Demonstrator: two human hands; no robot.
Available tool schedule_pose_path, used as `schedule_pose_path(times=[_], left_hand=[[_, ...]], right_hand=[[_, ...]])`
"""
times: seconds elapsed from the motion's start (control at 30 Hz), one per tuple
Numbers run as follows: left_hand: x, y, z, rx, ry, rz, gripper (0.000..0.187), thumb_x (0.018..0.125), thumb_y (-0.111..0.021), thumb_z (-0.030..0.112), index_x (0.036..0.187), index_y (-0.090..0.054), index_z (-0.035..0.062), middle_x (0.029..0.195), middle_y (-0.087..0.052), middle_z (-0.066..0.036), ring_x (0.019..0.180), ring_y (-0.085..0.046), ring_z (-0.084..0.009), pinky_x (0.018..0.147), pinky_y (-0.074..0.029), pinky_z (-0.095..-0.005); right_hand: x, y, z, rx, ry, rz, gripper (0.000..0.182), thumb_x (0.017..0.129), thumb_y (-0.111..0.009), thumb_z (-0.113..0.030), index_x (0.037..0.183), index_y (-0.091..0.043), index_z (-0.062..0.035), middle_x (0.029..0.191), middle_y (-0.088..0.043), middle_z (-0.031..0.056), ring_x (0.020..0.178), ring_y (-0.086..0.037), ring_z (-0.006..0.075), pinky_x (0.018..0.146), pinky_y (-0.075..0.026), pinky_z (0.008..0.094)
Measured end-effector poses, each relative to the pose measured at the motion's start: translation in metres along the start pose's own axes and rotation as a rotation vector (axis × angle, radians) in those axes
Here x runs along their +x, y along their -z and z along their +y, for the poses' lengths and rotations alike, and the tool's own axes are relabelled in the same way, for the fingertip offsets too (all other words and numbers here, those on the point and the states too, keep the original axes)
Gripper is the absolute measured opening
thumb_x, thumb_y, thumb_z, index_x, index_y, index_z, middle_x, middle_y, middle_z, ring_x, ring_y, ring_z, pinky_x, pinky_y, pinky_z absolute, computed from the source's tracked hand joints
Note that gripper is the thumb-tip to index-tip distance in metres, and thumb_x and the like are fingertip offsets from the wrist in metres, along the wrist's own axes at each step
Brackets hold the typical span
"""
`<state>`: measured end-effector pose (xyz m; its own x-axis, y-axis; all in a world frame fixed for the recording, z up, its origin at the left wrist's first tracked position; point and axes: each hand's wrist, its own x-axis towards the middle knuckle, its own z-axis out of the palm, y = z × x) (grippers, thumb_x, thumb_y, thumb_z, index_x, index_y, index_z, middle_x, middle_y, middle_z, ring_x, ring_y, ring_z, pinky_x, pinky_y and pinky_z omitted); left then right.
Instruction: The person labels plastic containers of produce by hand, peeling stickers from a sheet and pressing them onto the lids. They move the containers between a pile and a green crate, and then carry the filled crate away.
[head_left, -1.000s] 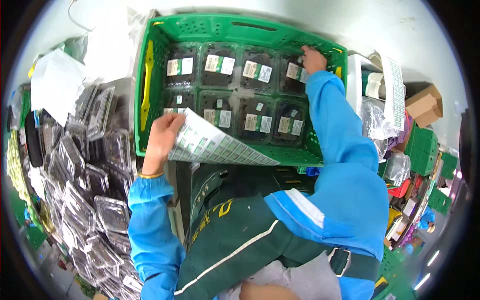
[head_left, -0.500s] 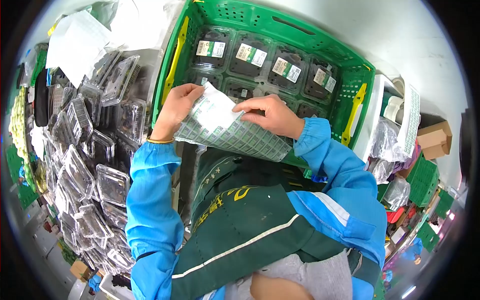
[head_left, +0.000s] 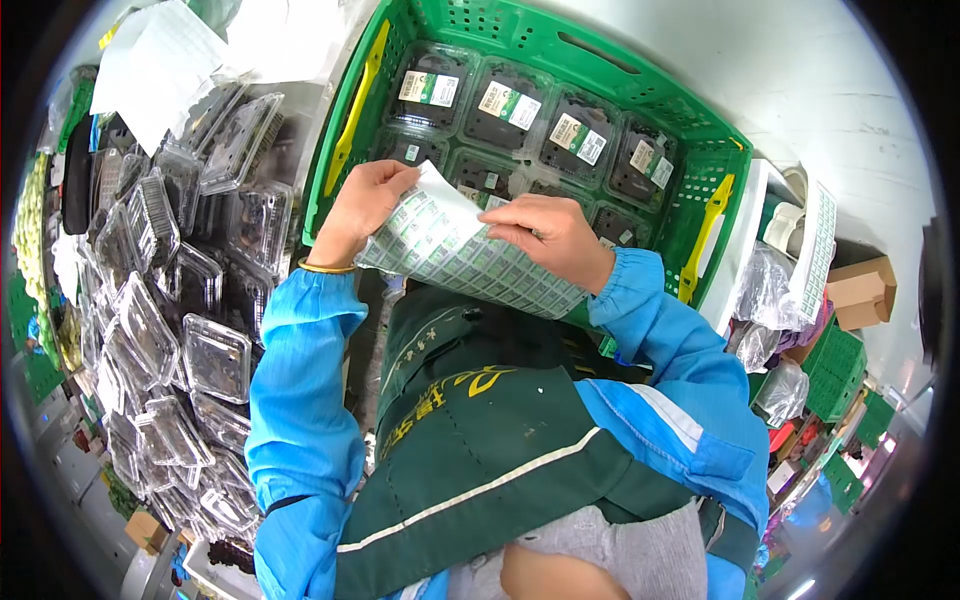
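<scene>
A sheet of small green-and-white labels [head_left: 470, 268] is held up between my hands, over the near edge of the green crate [head_left: 620, 75]. My left hand [head_left: 368, 208] grips its upper left corner, thumb and fingers closed. With thumb and forefinger together, my right hand [head_left: 550, 232] pinches the upper edge, where part of the sheet shows plain white. Whether a single label is between those fingertips I cannot make out. Behind the sheet, clear plastic boxes [head_left: 505, 108] of dark contents sit in rows in the crate, several with white-and-green labels on their lids.
To the left is a large heap of clear plastic boxes [head_left: 217, 358], with white paper [head_left: 160, 75] on top at the back. Yellow handles [head_left: 708, 235] mark the crate's sides. On the right are another label sheet [head_left: 818, 240], plastic bags [head_left: 765, 290] and a cardboard box [head_left: 862, 292].
Both hands stay on the label sheet. My right hand has shifted slightly to the right, and the sheet is tilted a little differently. The whole view has moved slightly.
</scene>
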<state>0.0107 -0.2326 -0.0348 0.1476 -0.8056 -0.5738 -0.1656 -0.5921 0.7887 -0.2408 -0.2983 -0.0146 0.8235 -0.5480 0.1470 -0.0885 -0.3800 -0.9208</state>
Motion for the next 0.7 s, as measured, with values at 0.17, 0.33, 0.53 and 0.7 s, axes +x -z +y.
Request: schedule_pose_path(times=[0.17,0.33,0.53,0.7], left_hand=[[0.0,-0.001,0.001,0.005,0.014,0.029,0.024,0.091,-0.058,0.021,0.096,-0.065,-0.0017,0.078,-0.062,0.0,0.068,-0.052,-0.0059,0.061,-0.041,-0.022],[0.003,0.0,-0.005,-0.025,0.02,0.044,0.024,0.091,-0.057,0.021,0.097,-0.065,-0.0015,0.078,-0.062,0.0,0.068,-0.052,-0.0059,0.061,-0.041,-0.0221],[0.003,-0.003,-0.003,-0.028,0.035,0.036,0.023,0.091,-0.057,0.021,0.095,-0.065,-0.001,0.077,-0.06,0.001,0.067,-0.051,-0.0057,0.061,-0.04,-0.0218],[0.005,-0.004,-0.01,-0.034,0.013,0.065,0.026,0.088,-0.06,0.02,0.092,-0.066,-0.0049,0.076,-0.063,-0.004,0.069,-0.054,-0.0089,0.063,-0.043,-0.0245]], right_hand=[[-0.006,-0.001,0.0,0.061,-0.019,0.019,0.013,0.081,-0.066,-0.004,0.093,-0.068,-0.0022,0.088,-0.068,0.0101,0.079,-0.066,0.0214,0.07,-0.052,0.0298],[-0.006,0.012,-0.017,0.138,-0.057,0.002,0.023,0.082,-0.063,-0.001,0.104,-0.066,-0.0052,0.104,-0.065,0.0096,0.086,-0.065,0.0233,0.075,-0.052,0.0314],[-0.009,0.006,-0.016,0.025,-0.021,-0.015,0.037,0.082,-0.061,0.0,0.117,-0.061,-0.0094,0.101,-0.064,0.0111,0.086,-0.064,0.0272,0.073,-0.051,0.0333],[-0.012,0.004,-0.019,-0.026,0.049,0.005,0.037,0.08,-0.064,0.005,0.115,-0.061,-0.0054,0.095,-0.063,0.0101,0.082,-0.064,0.0192,0.072,-0.051,0.0291]])
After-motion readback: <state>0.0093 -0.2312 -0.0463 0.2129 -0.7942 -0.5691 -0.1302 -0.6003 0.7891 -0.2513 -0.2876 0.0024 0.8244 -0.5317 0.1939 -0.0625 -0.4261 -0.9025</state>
